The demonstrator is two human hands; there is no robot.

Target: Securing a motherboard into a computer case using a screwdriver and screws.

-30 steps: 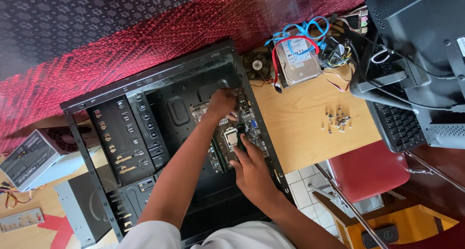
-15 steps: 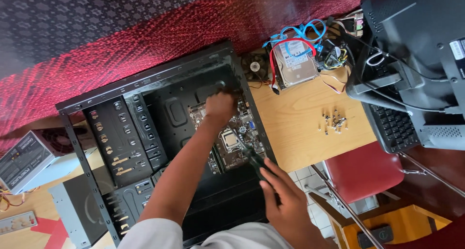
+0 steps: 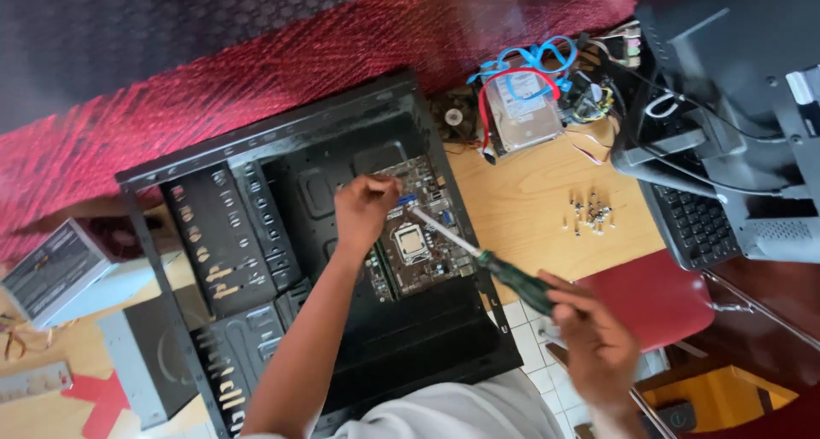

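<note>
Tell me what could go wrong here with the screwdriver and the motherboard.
The screwdriver, held in the right hand, slants across the motherboard just above the CPU socket; a slip might scratch it. The left hand pinches something small at the board's top edge, perhaps a screw, which could drop into the case. The loose screws on the table could roll away.

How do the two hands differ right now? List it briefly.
The left hand reaches into the black computer case and rests on the motherboard; the right hand is outside the case, beside it. The right hand grips a green-handled screwdriver; whether the left holds anything cannot be told. Both are bare.
</note>
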